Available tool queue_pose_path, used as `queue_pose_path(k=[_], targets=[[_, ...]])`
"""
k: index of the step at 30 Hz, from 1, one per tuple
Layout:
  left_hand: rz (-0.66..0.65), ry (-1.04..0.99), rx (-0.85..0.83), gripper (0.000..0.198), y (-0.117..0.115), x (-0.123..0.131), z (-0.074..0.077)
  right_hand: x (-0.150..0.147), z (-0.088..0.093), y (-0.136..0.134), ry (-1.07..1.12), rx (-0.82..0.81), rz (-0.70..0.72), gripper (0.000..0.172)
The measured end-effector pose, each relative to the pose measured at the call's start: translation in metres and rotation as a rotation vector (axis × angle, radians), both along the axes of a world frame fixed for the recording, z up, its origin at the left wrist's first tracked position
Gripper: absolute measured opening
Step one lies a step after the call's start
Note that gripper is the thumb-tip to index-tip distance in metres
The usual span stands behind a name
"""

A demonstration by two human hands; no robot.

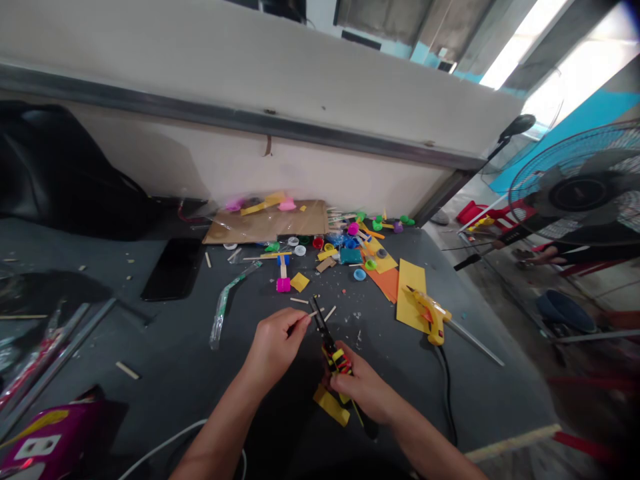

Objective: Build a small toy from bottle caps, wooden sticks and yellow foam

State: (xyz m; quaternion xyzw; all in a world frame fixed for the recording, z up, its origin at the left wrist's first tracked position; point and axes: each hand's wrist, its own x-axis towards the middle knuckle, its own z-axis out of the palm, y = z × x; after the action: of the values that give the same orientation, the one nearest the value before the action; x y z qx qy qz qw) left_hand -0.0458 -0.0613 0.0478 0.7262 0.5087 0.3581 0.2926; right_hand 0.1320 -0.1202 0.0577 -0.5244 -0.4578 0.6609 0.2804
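In my right hand (353, 380) is a pair of long-nose pliers (327, 343) with yellow, black and red handles, the long dark jaws spread apart and pointing away from me. My left hand (283, 337) pinches a thin pale wooden stick (313, 313) between thumb and fingertips. The stick's far end reaches the jaws; I cannot tell whether they touch it. Short cut pieces of stick (330, 313) lie just beyond. A yellow paper piece (331, 405) lies beneath my right hand. Farther off sits a small build of sticks with blue and pink parts (283, 273).
A yellow glue gun (433, 317) rests at the right on yellow sheets (407, 287), its black cord running toward me. Colourful caps (360, 274) and a cardboard sheet (265, 223) line the back. At left are a phone (173, 269) and a purple power strip (50, 430). A fan (575, 190) stands beyond.
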Motion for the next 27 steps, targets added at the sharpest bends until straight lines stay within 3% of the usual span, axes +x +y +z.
queue_pose_path(k=[6,12,17,27], targets=[[-0.053,0.043,0.044,0.024,0.0,-0.001,0.0,0.0,0.006,0.0,0.067,-0.116,-0.04,0.032],[-0.079,0.069,0.045,0.027,0.001,0.001,-0.003,0.002,-0.013,0.002,0.17,-0.234,-0.101,0.038],[-0.088,0.099,0.059,0.028,0.003,0.001,-0.001,0.001,-0.026,0.003,0.214,-0.248,-0.13,0.037],[-0.155,0.169,0.126,0.03,0.002,0.0,0.0,0.003,-0.027,0.002,0.291,-0.272,-0.141,0.035]])
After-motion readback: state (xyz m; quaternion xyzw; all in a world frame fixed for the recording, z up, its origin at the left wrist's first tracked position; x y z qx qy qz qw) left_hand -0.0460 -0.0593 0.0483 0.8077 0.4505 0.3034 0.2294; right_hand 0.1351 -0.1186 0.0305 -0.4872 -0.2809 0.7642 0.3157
